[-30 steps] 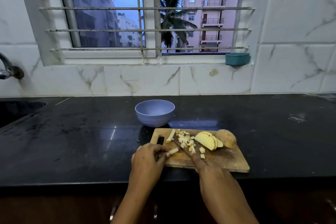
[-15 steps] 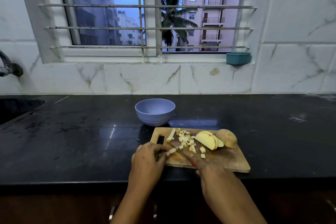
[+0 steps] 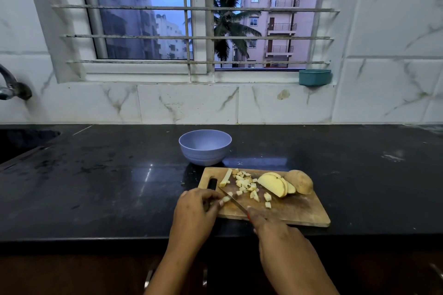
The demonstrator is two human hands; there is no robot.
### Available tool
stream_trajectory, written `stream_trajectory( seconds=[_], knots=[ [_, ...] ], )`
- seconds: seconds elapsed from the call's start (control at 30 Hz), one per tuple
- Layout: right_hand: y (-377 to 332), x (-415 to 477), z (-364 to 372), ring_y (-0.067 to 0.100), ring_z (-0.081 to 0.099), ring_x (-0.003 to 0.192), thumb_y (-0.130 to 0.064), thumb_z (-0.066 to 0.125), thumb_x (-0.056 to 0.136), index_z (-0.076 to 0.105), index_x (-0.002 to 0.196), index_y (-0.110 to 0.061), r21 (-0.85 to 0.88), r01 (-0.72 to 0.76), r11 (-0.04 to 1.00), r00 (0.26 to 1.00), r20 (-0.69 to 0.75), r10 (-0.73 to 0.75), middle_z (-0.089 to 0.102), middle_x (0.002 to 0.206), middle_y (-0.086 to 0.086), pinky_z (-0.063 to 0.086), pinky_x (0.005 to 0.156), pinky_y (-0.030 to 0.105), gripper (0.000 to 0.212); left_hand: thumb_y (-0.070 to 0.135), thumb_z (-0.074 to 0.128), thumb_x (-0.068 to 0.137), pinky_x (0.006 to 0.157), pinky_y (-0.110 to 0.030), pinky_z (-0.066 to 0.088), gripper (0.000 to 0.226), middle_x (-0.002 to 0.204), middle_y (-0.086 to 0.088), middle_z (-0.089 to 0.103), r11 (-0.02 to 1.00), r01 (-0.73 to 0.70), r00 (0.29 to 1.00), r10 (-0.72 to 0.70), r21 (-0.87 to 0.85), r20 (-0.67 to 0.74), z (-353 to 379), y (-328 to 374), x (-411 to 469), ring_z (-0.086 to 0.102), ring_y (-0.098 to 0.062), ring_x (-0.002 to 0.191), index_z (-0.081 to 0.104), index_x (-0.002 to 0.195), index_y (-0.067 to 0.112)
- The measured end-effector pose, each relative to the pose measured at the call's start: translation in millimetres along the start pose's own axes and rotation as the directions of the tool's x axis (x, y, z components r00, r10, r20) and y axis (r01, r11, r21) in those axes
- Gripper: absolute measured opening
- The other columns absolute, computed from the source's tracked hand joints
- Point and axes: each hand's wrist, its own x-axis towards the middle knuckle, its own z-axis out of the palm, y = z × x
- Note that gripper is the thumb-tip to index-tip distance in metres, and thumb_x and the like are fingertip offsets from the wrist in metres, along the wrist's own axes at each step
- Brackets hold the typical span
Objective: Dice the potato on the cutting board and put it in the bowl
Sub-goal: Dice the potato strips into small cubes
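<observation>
teal tub (image 3: 314,77) on windowsill; tap (image 3: 10,85) left.

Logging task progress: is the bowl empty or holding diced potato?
Empty as far as visible: the bowl shows only bare interior; the dice lie on the cutting board.

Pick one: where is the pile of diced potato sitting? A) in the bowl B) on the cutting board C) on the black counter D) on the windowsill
B: the diced pieces lie loosely piled on the cutting board, left of the potato slices; the visible inside of the bowl shows none.
</observation>
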Motion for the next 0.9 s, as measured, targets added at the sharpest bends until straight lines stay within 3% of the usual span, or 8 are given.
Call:
stream_trajectory(
  seconds=[0.13,0.3,0.47,0.73,0.9],
  knots=[
    [1,10,4,0.021,0.054,0.114,-0.014,0.041,0.100,0.014,0.151,-0.035,-0.030,0.026,0.999,0.997,-0.077,-0.028,0.052,0.130,0.001,0.045,0.086,0.033,0.062,0.025,0.074,0.080,0.080,-0.024,0.050,0.012,0.083,0.024,0.063,0.999,0.027,1.000,-0.027,-0.035,0.003,-1,0,-2,0.058,-0.005,0.092,0.074,0.090,0.032],
    [5,7,5,0.020,0.053,0.114,-0.020,0.040,0.100,0.014,0.150,-0.042,0.034,0.013,0.999,0.994,-0.113,-0.009,0.053,0.129,0.001,0.045,0.089,0.031,0.060,0.014,0.076,0.077,0.066,-0.003,0.044,0.019,0.077,0.017,0.068,0.986,0.083,0.996,-0.085,-0.144,-0.004,-7,2,-4,0.061,0.005,0.078,0.072,0.084,0.031],
    [0,1,4,0.022,0.053,0.116,-0.024,0.036,0.102,0.012,0.149,-0.044,0.053,0.003,0.999,0.999,-0.035,-0.001,0.049,0.132,0.000,0.044,0.089,0.032,0.057,0.011,0.078,0.074,0.062,-0.003,0.043,0.021,0.074,0.008,0.069,0.972,0.120,0.991,-0.128,-0.201,-0.030,-7,3,-6,0.062,0.006,0.073,0.066,0.077,0.028],
    [-2,12,10,0.019,0.056,0.108,-0.012,0.038,0.099,0.015,0.151,-0.034,0.004,0.056,0.998,0.986,-0.156,-0.055,0.055,0.123,0.000,0.042,0.076,0.030,0.060,0.014,0.079,0.074,0.061,-0.002,0.041,0.020,0.072,0.008,0.070,0.976,0.117,0.992,-0.123,-0.181,-0.025,-10,4,-7,0.061,0.009,0.073,0.065,0.075,0.028],
    [-3,5,7,0.021,0.054,0.114,-0.020,0.037,0.101,0.016,0.149,-0.042,0.068,0.024,0.997,0.994,-0.109,-0.016,0.052,0.129,0.000,0.044,0.088,0.030,0.057,0.010,0.077,0.075,0.062,-0.002,0.043,0.022,0.072,0.010,0.070,0.977,0.125,0.992,-0.126,-0.171,0.003,-11,1,-6,0.063,0.008,0.072,0.066,0.076,0.029]
  ],
)
